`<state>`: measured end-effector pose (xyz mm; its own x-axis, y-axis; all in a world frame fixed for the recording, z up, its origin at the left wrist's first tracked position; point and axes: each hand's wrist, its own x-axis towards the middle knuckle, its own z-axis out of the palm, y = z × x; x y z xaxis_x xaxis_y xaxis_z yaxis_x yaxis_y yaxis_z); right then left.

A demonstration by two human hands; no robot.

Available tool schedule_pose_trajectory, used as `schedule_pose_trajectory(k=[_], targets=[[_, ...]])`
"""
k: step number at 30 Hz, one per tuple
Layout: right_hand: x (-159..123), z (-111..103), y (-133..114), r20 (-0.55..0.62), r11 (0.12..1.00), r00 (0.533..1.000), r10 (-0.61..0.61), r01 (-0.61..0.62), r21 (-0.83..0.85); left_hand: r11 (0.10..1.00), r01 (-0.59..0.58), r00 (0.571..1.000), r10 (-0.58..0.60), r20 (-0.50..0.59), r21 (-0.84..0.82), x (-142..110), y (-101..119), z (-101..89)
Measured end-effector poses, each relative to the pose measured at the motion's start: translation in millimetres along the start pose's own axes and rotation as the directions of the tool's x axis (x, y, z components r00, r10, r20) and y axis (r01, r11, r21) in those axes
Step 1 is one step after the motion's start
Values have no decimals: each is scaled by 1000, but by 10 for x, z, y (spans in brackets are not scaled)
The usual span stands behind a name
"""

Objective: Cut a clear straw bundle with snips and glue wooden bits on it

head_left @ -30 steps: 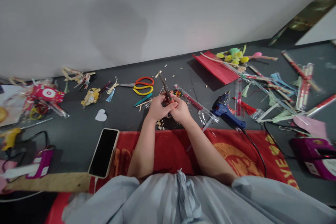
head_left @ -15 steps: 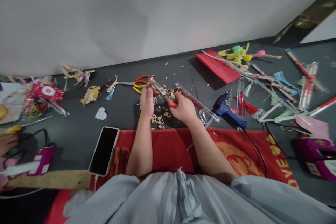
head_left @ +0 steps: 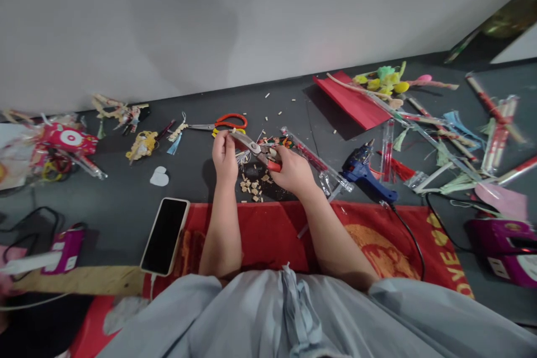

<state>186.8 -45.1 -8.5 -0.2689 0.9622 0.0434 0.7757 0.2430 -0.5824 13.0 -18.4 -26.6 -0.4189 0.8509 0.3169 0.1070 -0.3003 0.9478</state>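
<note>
Shears (head_left: 254,148), handle (head_left: 274,166) in right hand (head_left: 294,170), blades (head_left: 244,140) reaching left hand (head_left: 225,158)

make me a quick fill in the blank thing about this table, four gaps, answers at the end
The hand around the red handle of the cutting tool is the person's ____ one.
The glue gun has a ____ body.
The scissors have one orange handle loop and one ____ loop.
From the wearer's viewpoint, the phone lies to the ____ of the pale bits.

Missing words: right; blue; yellow; left
</note>
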Motion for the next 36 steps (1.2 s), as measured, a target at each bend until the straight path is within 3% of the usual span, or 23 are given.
schedule_pose_trajectory(k=[4, 12, 24, 30, 36], targets=[[1, 13, 35, -3, 999, 1000, -29, 29, 21, 993, 18, 994, -6, 107, -113, 9, 45, -18], [14, 9, 120, -9, 991, 992, -124, 124, 52, 953, 130, 977, -77, 197, -272, 26, 119, -77], [15, 16, 168, -31, 973, 975, -219, 220, 66, 829, 418, 888, -287, 360, -372, 40, 286, -118], [15, 0, 157, -8, 979, 979, -203, 203, 29, 794, 472, 867, -338, 366, -384, 36, 318, -110], [-5, -26, 88, 16, 995, 995, -99, 99, -8, 791, 469, 863, -316, 394, -393, 34, 351, -103]])
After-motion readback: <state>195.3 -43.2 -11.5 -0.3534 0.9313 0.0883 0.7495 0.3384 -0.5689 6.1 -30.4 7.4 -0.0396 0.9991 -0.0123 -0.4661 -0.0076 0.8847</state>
